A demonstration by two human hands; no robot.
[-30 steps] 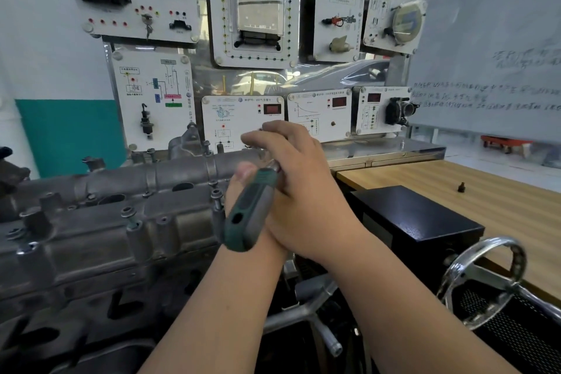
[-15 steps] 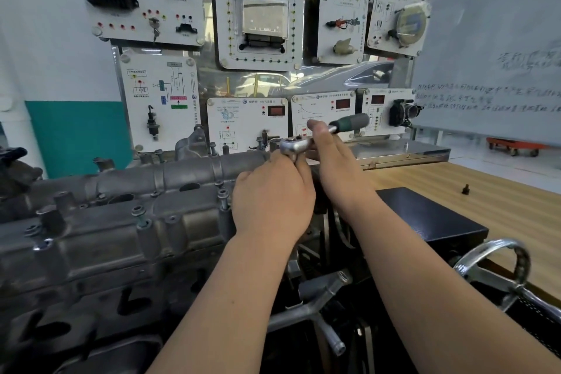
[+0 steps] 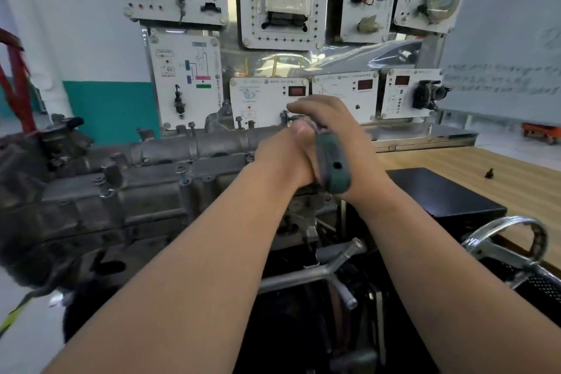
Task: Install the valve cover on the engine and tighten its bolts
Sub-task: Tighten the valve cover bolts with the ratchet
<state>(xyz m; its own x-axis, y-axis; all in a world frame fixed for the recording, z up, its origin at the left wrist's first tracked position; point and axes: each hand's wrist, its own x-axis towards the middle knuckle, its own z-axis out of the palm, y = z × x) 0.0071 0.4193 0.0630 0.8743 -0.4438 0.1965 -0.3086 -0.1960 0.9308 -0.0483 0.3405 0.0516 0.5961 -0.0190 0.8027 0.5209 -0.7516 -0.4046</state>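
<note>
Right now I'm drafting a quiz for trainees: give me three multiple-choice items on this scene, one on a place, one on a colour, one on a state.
1. Where does the loose bolt lie?
A. on the wooden bench
B. on the black box
C. on the floor

2. What colour is the ratchet handle?
A. red
B. green
C. yellow

3. How is the ratchet held?
A. by the left hand alone
B. it lies untouched
C. between both hands

Answers: 1 A, the bolt sits on the bench, right of the box. 2 B, the grip is dark green. 3 C, the left hand and right hand close round it over the engine.
</note>
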